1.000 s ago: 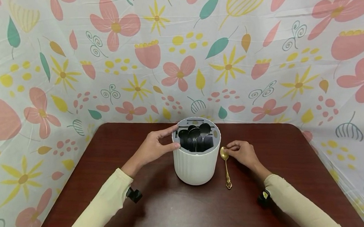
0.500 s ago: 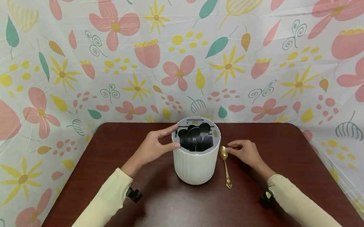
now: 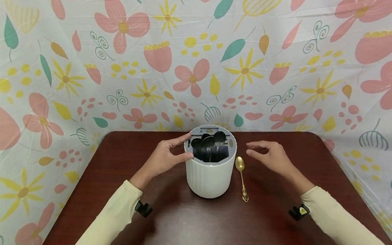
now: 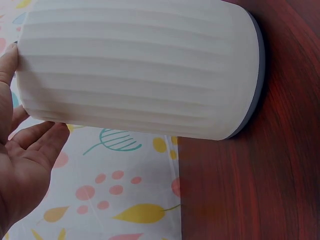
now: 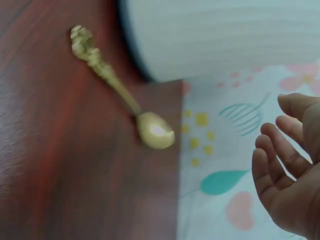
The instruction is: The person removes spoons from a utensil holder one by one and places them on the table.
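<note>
A white ribbed utensil holder (image 3: 208, 181) stands upright on the table, with several black spoons (image 3: 208, 142) in its grey slotted top (image 3: 231, 143). My left hand (image 3: 164, 156) rests against its left side, thumb and index finger spread at the rim. In the left wrist view, the fingers of the left hand (image 4: 30, 160) touch the ribbed wall near the top. A gold spoon (image 3: 241, 177) with an ornate handle lies on the table right of the holder, bowl pointing away. My right hand (image 3: 274, 157) hovers to the right of the spoon's bowl, thumb and fingers apart, holding nothing.
Everything stands on a dark reddish-brown wooden table (image 3: 194, 226). Behind its far edge hangs a white cloth (image 3: 192, 45) printed with flowers and leaves. Each wrist carries a small black camera, such as the right one (image 3: 299, 212).
My right hand has let go of the gold spoon's bowl and moved up and to the right. The spoon now lies slightly closer to the holder. My left hand stays on the rim.
</note>
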{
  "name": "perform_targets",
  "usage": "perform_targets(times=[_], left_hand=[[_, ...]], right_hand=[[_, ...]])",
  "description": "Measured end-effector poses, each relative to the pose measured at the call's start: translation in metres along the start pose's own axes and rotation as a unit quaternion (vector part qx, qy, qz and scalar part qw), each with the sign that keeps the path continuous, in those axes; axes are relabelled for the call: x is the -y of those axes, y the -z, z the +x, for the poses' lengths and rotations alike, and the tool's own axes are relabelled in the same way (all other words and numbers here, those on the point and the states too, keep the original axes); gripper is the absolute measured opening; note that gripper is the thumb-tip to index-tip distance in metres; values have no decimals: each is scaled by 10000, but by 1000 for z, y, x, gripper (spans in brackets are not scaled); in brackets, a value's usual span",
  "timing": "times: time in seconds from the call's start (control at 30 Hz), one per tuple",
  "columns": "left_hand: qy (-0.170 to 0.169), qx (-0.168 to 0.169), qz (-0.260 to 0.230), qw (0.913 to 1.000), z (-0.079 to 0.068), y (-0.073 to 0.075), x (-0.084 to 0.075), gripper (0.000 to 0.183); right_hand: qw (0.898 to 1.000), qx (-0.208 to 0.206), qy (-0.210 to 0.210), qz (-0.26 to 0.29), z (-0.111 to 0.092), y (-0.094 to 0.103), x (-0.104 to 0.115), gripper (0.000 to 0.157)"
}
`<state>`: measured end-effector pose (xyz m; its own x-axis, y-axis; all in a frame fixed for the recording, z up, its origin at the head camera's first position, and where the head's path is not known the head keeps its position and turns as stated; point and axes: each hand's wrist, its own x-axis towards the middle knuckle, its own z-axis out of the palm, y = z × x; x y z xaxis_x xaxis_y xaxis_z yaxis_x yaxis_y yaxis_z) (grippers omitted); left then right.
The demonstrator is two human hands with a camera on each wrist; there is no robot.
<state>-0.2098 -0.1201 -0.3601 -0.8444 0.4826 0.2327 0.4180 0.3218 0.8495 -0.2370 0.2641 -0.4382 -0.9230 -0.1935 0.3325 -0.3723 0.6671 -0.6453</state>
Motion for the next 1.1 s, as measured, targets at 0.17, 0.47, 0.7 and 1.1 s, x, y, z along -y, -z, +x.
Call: perform_targets(times=[0.17,0.47,0.7,1.1], left_hand=[[-54,4,18,10000,1,0,-1,63],[24,-16,54,10000,0,1,-2,62],[-2,-24,18,10000,1,1,0,63],[28,16,27,10000,1,2,-2,63]], right_hand=[[10000,-52,-66,14,3,19,31,25],[9997,-25,217,128,17,50,83,24],[9959,96,657,610,22,64,129,27],[9902,411,861,1024,22,54,158,31]])
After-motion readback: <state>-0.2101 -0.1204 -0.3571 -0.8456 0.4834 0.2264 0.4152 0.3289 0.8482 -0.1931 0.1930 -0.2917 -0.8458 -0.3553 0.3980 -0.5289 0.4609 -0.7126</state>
